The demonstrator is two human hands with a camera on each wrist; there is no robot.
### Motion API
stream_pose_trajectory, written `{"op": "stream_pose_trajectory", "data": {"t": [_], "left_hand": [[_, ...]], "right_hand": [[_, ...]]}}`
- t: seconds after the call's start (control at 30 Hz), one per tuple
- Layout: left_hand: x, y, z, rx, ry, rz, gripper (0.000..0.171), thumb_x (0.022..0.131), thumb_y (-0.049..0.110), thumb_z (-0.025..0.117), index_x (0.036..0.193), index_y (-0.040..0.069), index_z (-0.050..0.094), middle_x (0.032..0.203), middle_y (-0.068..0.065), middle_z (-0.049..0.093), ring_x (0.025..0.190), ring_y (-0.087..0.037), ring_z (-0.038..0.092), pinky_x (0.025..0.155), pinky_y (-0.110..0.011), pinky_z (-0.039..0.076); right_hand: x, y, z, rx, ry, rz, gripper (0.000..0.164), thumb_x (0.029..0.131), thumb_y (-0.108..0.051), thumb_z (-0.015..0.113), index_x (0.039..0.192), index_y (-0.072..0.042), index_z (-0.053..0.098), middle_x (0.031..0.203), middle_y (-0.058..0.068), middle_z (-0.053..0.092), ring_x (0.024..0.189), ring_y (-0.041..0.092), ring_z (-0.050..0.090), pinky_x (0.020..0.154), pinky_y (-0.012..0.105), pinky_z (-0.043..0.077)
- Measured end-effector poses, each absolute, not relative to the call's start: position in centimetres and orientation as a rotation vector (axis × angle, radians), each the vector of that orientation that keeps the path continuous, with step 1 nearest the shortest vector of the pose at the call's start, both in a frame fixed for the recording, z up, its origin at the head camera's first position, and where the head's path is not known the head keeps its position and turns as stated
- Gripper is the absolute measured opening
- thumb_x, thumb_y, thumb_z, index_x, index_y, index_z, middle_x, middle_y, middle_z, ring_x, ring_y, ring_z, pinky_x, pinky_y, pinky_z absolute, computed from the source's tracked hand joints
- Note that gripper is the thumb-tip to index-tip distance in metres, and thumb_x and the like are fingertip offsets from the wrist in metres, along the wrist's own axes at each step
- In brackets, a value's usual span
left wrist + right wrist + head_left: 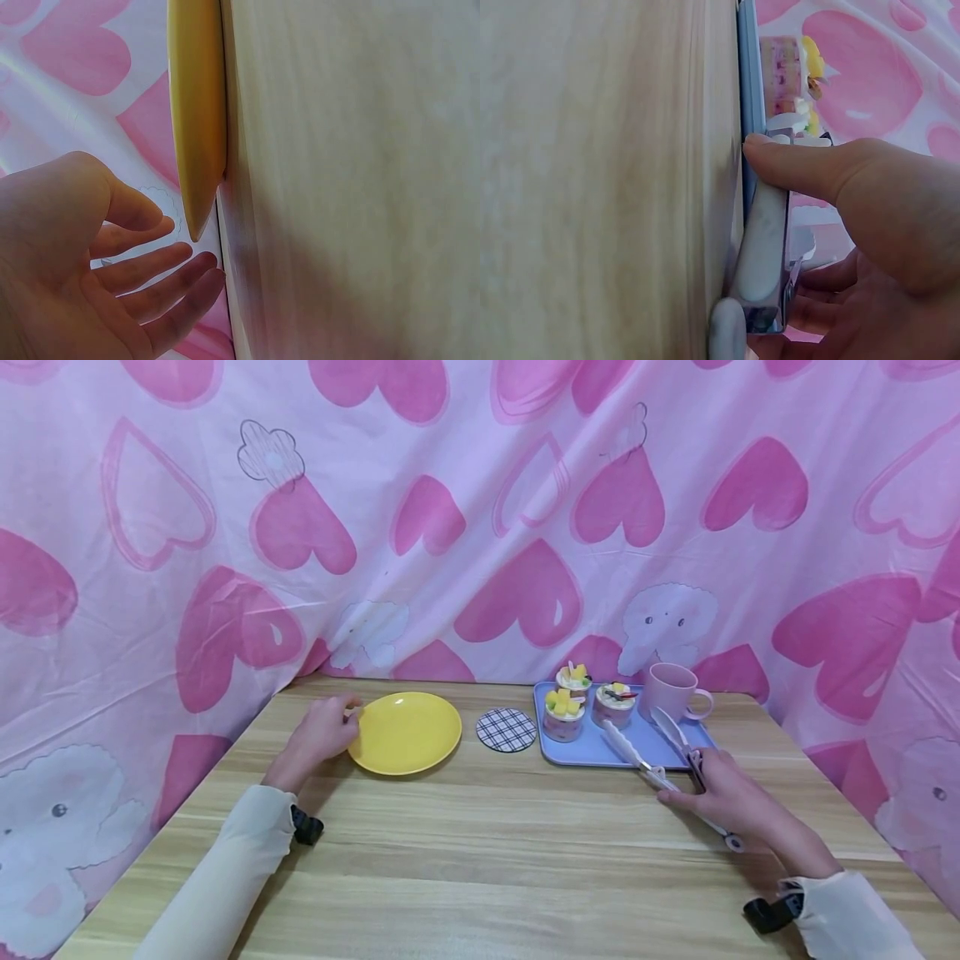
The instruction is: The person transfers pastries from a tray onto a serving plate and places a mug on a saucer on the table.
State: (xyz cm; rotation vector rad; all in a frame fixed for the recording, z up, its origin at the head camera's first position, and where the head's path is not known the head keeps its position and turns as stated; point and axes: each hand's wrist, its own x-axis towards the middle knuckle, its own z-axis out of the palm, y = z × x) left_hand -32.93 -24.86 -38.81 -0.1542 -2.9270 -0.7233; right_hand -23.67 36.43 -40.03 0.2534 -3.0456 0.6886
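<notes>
My left hand (324, 727) is at the left rim of a round yellow plate (405, 733) lying on the table. In the left wrist view its fingers (169, 277) are loosely bent and spread beside the plate's edge, pinching nothing. My right hand (731, 793) holds metal tongs with pale grips (763, 240), thumb on one arm and fingers at the other. The tongs' spread tips reach over a blue tray (585, 753). On that tray stand several small dessert cups (564, 717) topped with fruit; one cup (613, 705) is near the left tip. A pink mug (670, 689) stands behind the right tip.
A round checked coaster (506, 730) lies between the yellow plate and the tray. The wooden table (480, 860) ends at the back against a pink heart-print cloth (480, 527), which also hangs along both sides.
</notes>
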Motion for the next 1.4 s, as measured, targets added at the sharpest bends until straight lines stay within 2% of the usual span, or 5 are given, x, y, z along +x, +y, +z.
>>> {"op": "stream_pose_trajectory", "data": {"t": [0.43,0.73,0.93,1.1,1.4], "left_hand": [[-32.9,-24.9,-38.6,-0.134,-2.959,-0.735,0.043,0.106,0.014,0.055,0.145,-0.003,0.062,0.133,-0.028,0.07,0.097,-0.032,0.066,0.08,-0.035,0.061],[-33.1,-25.1,-38.9,-0.148,-2.966,-0.728,0.042,0.105,0.009,0.058,0.144,-0.005,0.063,0.137,-0.029,0.068,0.104,-0.034,0.065,0.1,-0.052,0.063],[-33.1,-25.2,-38.9,-0.158,-2.974,-0.74,0.043,0.1,0.003,0.061,0.142,-0.007,0.063,0.137,-0.031,0.068,0.109,-0.038,0.067,0.105,-0.057,0.061],[-33.2,-25.3,-39.1,-0.163,-2.978,-0.749,0.044,0.1,0.004,0.061,0.143,-0.008,0.062,0.138,-0.032,0.067,0.118,-0.043,0.068,0.108,-0.058,0.059],[-33.4,-25.4,-39.2,-0.197,-2.971,-0.757,0.045,0.099,0.002,0.062,0.143,-0.009,0.061,0.137,-0.034,0.068,0.124,-0.047,0.068,0.107,-0.057,0.059]], "right_hand": [[-24.1,36.9,-40.4,0.314,-3.006,0.813,0.106,0.099,-0.049,0.076,0.165,0.012,0.021,0.165,0.044,0.027,0.146,0.062,0.034,0.114,0.084,0.034],[-24.7,37.0,-40.5,0.208,-3.015,0.8,0.111,0.097,-0.064,0.071,0.165,0.01,0.024,0.164,0.042,0.034,0.146,0.062,0.04,0.113,0.083,0.038],[-24.8,37.1,-40.6,0.069,-2.992,0.822,0.114,0.094,-0.073,0.069,0.156,0.016,0.033,0.146,0.039,0.051,0.123,0.047,0.057,0.096,0.061,0.057],[-25.0,37.3,-40.7,0.01,-2.973,0.82,0.113,0.091,-0.076,0.07,0.151,0.014,0.038,0.128,0.03,0.057,0.107,0.037,0.057,0.074,0.033,0.05],[-25.4,37.3,-40.8,0.079,-2.974,0.789,0.103,0.096,-0.07,0.068,0.149,0.013,0.037,0.121,0.025,0.057,0.105,0.035,0.057,0.076,0.031,0.048]]}}
